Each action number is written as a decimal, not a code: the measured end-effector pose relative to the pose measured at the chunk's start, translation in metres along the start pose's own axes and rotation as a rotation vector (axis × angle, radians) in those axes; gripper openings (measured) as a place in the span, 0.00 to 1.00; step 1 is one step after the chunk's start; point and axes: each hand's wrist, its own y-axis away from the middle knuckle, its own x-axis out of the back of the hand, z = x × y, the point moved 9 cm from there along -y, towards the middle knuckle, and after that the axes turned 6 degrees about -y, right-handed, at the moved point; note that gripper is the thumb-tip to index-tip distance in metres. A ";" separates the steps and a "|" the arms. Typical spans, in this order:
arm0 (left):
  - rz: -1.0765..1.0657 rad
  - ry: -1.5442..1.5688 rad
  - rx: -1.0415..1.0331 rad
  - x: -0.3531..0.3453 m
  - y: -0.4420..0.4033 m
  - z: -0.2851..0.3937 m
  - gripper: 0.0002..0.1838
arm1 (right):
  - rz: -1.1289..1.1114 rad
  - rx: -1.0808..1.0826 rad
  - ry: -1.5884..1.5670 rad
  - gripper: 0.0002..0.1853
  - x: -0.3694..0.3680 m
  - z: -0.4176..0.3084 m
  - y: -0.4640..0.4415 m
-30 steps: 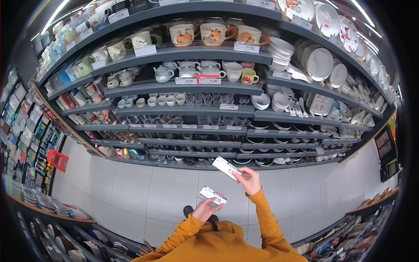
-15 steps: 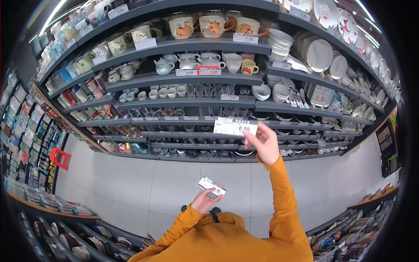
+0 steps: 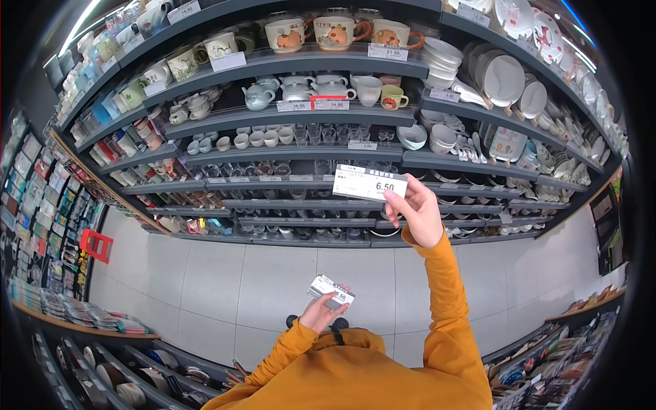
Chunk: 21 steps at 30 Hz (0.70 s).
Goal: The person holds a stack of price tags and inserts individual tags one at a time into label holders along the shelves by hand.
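My right hand (image 3: 418, 210) is raised in front of the lower shelves, thumb and fingers pinching the right end of a white price tag (image 3: 365, 183) that reads 6.50. Lower down, near my body, my left hand (image 3: 322, 313) grips a small stack of price tags (image 3: 332, 292); the top one is white with a number ending in .50, partly covered by my fingers. Behind the raised tag are shelf edges and glassware. A row of small cups (image 3: 256, 139) and a bowl stack (image 3: 412, 137) stand on a shelf above it.
Curved shelves carry orange-handled mugs (image 3: 335, 33), teapots (image 3: 259, 96) and white plates (image 3: 503, 80). A red stool (image 3: 96, 246) is on the floor at the left. Pans and utensils fill racks (image 3: 89, 331) at the lower left, with more racks at the lower right.
My right hand has risen from near my body towards the shelves with its tag, which now faces me more squarely. My left hand still holds its stack, moved only slightly.
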 end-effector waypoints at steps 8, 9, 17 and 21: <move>-0.009 0.006 -0.002 0.001 -0.004 0.003 0.20 | -0.002 -0.019 0.029 0.10 0.003 0.005 -0.003; -0.011 0.009 0.001 0.001 -0.005 0.002 0.20 | 0.000 -0.018 0.031 0.10 0.004 0.005 -0.003; -0.029 0.001 -0.017 -0.002 -0.005 0.007 0.21 | 0.007 -0.051 0.058 0.11 0.005 0.019 -0.003; -0.046 0.007 -0.031 0.002 -0.007 0.012 0.21 | -0.018 -0.071 0.067 0.11 0.004 0.034 -0.006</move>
